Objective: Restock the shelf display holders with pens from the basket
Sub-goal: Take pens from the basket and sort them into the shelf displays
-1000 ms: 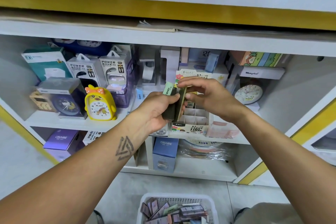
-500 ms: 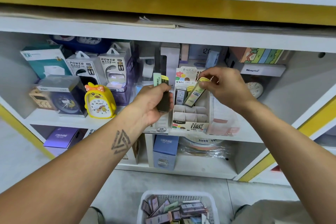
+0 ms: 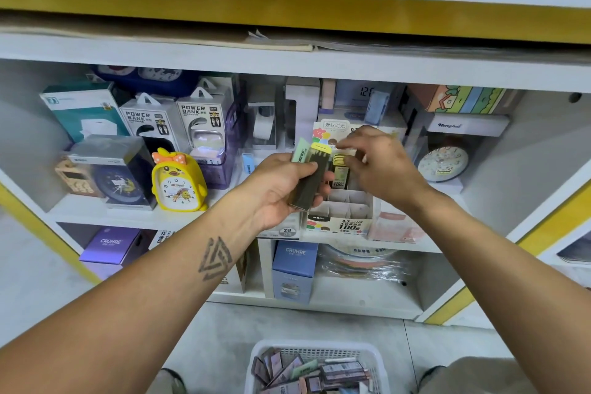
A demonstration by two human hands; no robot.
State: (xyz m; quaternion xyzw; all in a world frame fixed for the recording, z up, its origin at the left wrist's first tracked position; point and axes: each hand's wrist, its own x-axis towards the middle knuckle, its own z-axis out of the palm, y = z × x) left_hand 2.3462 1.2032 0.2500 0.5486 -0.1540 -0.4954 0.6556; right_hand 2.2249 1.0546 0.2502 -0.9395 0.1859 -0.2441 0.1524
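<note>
The display holder (image 3: 339, 211) at the shelf (image 3: 128, 214) front edge has open front compartments, reachable from above. A yellow duck clock (image 3: 177, 181) and boxed power banks (image 3: 172, 125) crowd the shelf's left half; the upper shelf board (image 3: 287, 64) limits headroom.

White perforated plastic basket (image 3: 377, 358), printed cardboard display holder (image 3: 339, 221), glossy plastic-wrapped packs (image 3: 311, 182), smooth yellow plastic clock (image 3: 177, 181).

"POWER BANK" on two boxes (image 3: 204, 125); "CRUHRE" on a blue box (image 3: 294, 269).

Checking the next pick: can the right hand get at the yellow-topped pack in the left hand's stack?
Probably yes. The right hand hovers just right of the stack, whose yellow top sticks up uncovered above the left hand.
</note>
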